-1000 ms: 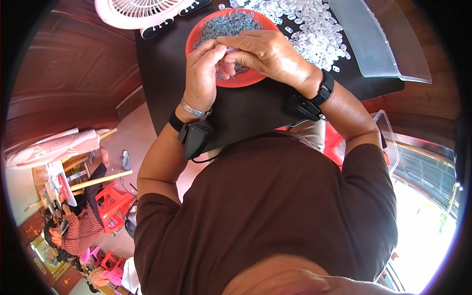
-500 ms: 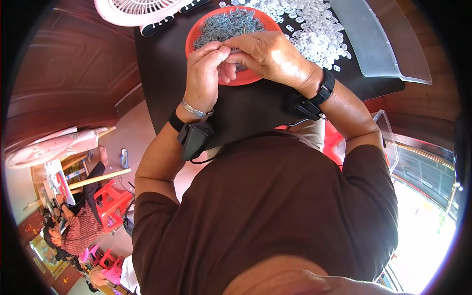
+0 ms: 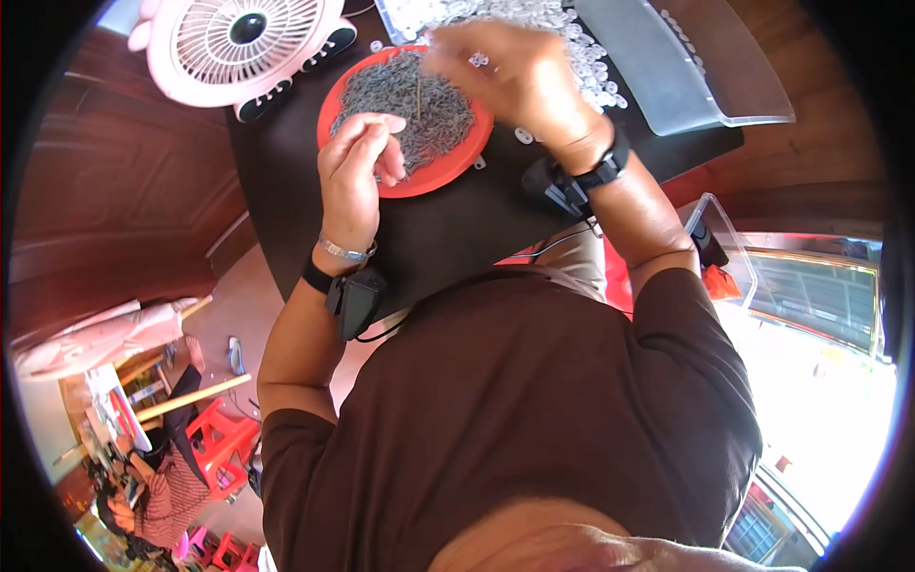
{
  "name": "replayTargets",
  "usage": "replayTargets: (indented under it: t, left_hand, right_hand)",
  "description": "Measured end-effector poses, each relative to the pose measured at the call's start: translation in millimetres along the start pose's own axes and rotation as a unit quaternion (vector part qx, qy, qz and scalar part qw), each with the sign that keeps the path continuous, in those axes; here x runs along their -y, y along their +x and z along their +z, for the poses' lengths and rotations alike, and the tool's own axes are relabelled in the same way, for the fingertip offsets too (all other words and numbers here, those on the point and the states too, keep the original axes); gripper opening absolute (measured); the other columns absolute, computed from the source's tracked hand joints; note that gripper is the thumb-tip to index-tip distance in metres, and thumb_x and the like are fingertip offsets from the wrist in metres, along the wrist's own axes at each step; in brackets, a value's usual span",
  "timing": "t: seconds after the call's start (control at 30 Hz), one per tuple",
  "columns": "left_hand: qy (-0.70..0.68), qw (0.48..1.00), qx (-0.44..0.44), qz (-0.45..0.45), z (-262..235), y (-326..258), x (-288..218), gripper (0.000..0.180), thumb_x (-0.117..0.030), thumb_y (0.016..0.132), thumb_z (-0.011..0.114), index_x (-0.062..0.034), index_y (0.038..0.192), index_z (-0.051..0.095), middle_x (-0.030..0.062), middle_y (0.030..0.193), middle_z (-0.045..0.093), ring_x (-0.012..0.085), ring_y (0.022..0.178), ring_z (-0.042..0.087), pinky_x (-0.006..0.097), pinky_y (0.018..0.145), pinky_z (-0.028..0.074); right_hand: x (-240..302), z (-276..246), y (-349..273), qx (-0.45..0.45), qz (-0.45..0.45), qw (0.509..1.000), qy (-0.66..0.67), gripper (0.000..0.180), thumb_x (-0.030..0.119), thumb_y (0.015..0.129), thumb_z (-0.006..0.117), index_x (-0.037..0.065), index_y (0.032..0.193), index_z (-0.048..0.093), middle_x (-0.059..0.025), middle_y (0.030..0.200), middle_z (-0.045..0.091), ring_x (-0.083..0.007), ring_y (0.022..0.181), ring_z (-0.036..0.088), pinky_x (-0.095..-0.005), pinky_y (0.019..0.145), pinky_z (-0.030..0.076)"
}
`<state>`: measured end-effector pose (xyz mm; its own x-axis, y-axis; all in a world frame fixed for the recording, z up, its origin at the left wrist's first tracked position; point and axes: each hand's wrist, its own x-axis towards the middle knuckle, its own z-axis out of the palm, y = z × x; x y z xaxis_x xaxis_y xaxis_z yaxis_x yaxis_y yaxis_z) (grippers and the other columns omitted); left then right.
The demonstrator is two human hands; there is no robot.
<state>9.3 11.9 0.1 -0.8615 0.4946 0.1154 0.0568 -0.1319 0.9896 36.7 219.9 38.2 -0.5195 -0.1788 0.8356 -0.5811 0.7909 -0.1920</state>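
Observation:
My left hand (image 3: 355,176) is over the near left rim of a round red bowl (image 3: 431,181), its fingers curled and the thumb against the forefinger. What they pinch, if anything, is too small to make out. Small grey screw-like pieces (image 3: 381,91) fill the bowl, and a thin brownish stick (image 3: 418,98) rises among them. My right hand (image 3: 519,81) is above the bowl's far right side, blurred by motion, so its grip cannot be read. A small whitish bit shows against it. Behind that hand lies a heap of small white plastic pieces (image 3: 593,71), rounded and with holes.
A pink fan (image 3: 191,67) stands at the far left of the black table (image 3: 429,243). At the far right is a translucent plastic tray (image 3: 648,81). A red stool (image 3: 221,446) and a seated person (image 3: 172,496) are off to the left.
My hands were together over the bowl and are now apart. The right one has moved away to the far right, toward the white pieces. The whole view has shifted, showing more of the fan.

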Motion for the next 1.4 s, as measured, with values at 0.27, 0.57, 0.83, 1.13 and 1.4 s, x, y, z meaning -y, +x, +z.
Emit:
replayTargets:
  t: [0.27, 0.57, 0.83, 1.13, 1.4]
  left_hand:
    - [0.011, 0.999, 0.041, -0.011, 1, 5, 2, 0.022, -0.015, 0.093, 0.047, -0.0003, 0.088, 0.062, 0.0008, 0.064, 0.054, 0.0061, 0.056, 0.049, 0.02, 0.05, 0.037]
    - [0.031, 0.998, 0.042, -0.021, 0, 2, 4, 0.02, -0.015, 0.091, 0.048, -0.0018, 0.086, 0.062, -0.001, 0.062, 0.053, 0.0051, 0.055, 0.048, 0.019, 0.049, 0.036]
    - [0.036, 0.997, 0.059, -0.023, 2, 4, 3, 0.02, -0.017, 0.09, 0.049, -0.0022, 0.085, 0.062, -0.0021, 0.062, 0.053, 0.0044, 0.055, 0.047, 0.019, 0.049, 0.036]
    - [0.036, 0.998, 0.057, -0.016, 1, 4, -1, 0.021, -0.017, 0.09, 0.049, -0.0022, 0.084, 0.062, -0.002, 0.062, 0.053, 0.0044, 0.055, 0.047, 0.019, 0.049, 0.037]
    - [0.051, 0.997, 0.057, -0.031, -5, 6, 0, 0.021, -0.019, 0.091, 0.046, -0.0025, 0.091, 0.059, 0.001, 0.066, 0.054, 0.0072, 0.058, 0.05, 0.02, 0.052, 0.037]
  right_hand:
    - [-41, -112, 12, -0.159, 0.191, 0.873, -0.419, 0.026, 0.012, 0.078, 0.062, 0.002, 0.101, 0.065, -0.0163, 0.105, 0.063, -0.0318, 0.098, 0.059, -0.0378, 0.084, 0.047]
    - [-40, -41, -27, 0.156, 0.219, 0.959, -0.088, 0.017, 0.026, 0.08, 0.063, 0.012, 0.088, 0.067, -0.0072, 0.084, 0.066, -0.0265, 0.08, 0.063, -0.0357, 0.068, 0.049]
    - [-77, -2, -47, 0.309, 0.234, 0.9, -0.201, 0.017, 0.025, 0.075, 0.057, 0.01, 0.079, 0.063, -0.0082, 0.078, 0.064, -0.0305, 0.078, 0.061, -0.041, 0.07, 0.048]
    - [-80, -3, -42, 0.297, 0.251, 0.915, -0.109, 0.017, 0.022, 0.078, 0.059, 0.007, 0.082, 0.063, -0.0093, 0.077, 0.065, -0.0267, 0.074, 0.062, -0.0369, 0.068, 0.048]
    - [-12, 14, 3, 0.286, 0.252, 0.87, 0.312, 0.016, 0.01, 0.085, 0.063, -0.001, 0.096, 0.065, -0.0033, 0.086, 0.065, -0.0088, 0.083, 0.059, -0.0233, 0.08, 0.046]
